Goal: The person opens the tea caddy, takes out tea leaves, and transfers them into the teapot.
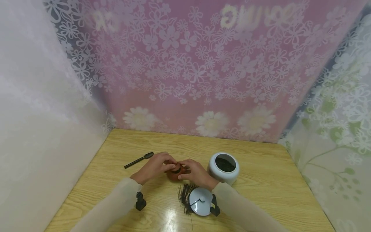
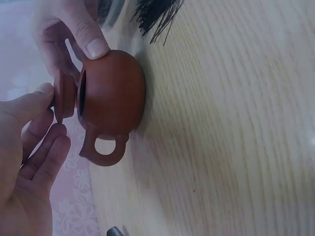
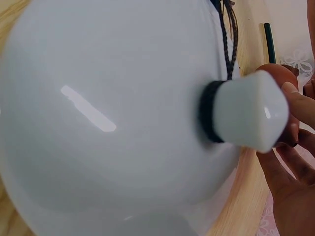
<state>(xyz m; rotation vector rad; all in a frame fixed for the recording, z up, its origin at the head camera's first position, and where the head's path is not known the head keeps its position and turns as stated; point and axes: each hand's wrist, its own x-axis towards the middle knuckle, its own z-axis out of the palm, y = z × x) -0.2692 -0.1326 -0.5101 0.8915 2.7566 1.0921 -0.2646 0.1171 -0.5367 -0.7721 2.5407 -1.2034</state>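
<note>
Surface (image 1: 261, 180): pale wood-grain top, glossy, with glare near the front edge. Floral-printed sheeting hangs behind and to both sides.

Jar (image 1: 223, 167): round, white glazed ceramic, mouth open; dark contents inside, too small to identify. Stands just right of the hands.

Jar lid (image 1: 201, 201): white, glossy dome with a rounded knob; a dark cord is wound round the knob neck and a black tassel (image 1: 184, 195) fans out on the wood at its left. Lid lies at the front, beside the right forearm. The right wrist view is almost filled by it.

Teapot (image 2: 110, 103): small, reddish-brown unglazed clay, matte, squat round body with a loop handle. Sits on the surface at centre, between both hands; mouth open, interior dark, contents cannot be told.

Scoop (image 1: 138, 160): slim black stick with a small rounded head, lying on the wood left of the hands, apart from them.

Teapot lid (image 2: 63, 95): small clay disc, same colour, held just off the pot mouth, not seated.

Left hand (image 1: 155, 167): thumb and fingertips pinch the teapot lid; the other fingers loosely curled.

Right hand (image 1: 195, 172): fingers curved round the teapot body, thumb (image 2: 88, 37) pressing on its shoulder near the rim.
</note>
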